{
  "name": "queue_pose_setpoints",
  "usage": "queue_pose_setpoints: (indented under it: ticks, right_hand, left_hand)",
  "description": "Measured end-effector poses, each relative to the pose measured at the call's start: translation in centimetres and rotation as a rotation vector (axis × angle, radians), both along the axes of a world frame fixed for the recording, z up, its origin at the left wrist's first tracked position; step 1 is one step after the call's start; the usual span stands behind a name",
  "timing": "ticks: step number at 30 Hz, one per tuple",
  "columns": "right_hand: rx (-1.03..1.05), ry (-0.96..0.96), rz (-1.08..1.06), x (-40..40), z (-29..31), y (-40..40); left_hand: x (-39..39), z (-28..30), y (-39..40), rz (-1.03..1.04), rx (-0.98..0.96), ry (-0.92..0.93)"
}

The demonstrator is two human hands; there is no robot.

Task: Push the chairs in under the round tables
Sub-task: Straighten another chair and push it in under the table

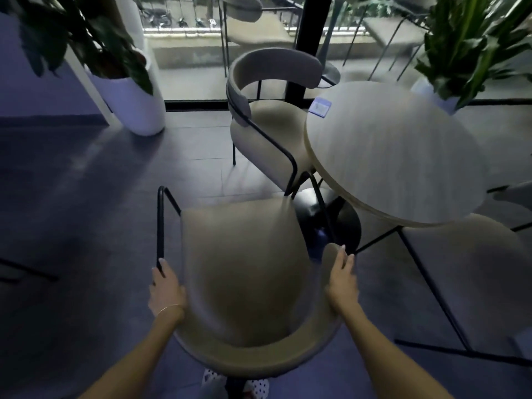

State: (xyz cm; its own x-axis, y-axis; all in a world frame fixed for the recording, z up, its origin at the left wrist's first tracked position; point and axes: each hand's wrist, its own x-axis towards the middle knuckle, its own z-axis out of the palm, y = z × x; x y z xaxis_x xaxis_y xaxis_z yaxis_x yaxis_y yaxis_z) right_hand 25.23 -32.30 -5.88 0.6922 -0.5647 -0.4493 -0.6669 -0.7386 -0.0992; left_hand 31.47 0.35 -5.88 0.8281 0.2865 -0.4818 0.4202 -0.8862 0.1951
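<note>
A beige padded chair (244, 272) with a thin black frame stands right below me, its curved backrest nearest me. My left hand (167, 292) grips the left end of the backrest at the black rail. My right hand (342, 280) holds the right end of the backrest, fingers wrapped over the pad. The chair's seat points toward the round pale wood table (403, 162) at the right, whose black round base (328, 220) shows beneath. The seat's front edge lies close to that base, still outside the tabletop's rim.
A second beige chair (267, 116) stands behind the table's left edge, its seat partly under the top. A third chair (466, 272) sits at the right. A white planter (135, 105) stands at back left, another plant (472, 53) at back right. Glass wall behind.
</note>
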Motion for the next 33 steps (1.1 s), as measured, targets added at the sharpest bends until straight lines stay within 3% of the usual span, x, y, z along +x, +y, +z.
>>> queue_pose_setpoints:
  ticks: [4, 10, 33]
  right_hand:
    - [0.193, -0.047, -0.124, 2.0, -0.3, -2.6]
    - [0.183, -0.015, -0.123, 2.0, -0.4, -3.1]
    - [0.313, -0.051, -0.414, -10.9, 1.4, -1.1]
  left_hand:
    - [1.7, -0.5, 0.3, 0.084, -0.007, 0.030]
    - [2.0, -0.7, 0.3, 0.096, 0.015, 0.060]
    - [-0.3, 0.4, -0.9, -0.216, 0.036, 0.104]
